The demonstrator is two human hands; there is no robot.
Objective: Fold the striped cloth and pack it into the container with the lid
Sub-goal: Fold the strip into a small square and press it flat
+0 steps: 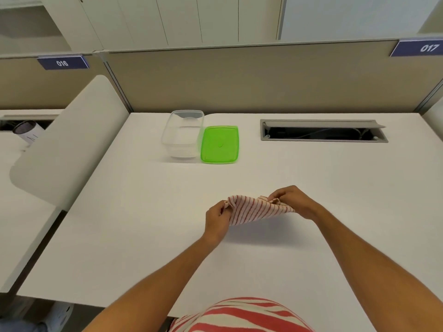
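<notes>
Two hands: left hand point(217, 220), right hand point(293, 201) pinch one striped cloth point(256, 209) | one container point(183, 136) | one lid point(220, 144)

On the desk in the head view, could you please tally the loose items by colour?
Red-and-white striped: 1, the cloth, held by the left hand and right hand
Clear: 1, the container
Green: 1, the lid
Total: 3

A white desk point(143, 224) fills the middle of the view. At its far right an open cable slot point(323, 131) is cut into the top. A beige partition point(263, 80) stands along the far edge, with blue number signs point(62, 62) at far left and far right. Beyond a white side panel point(69, 140) on the left, a can point(26, 133) lies on the neighbouring desk.
</notes>
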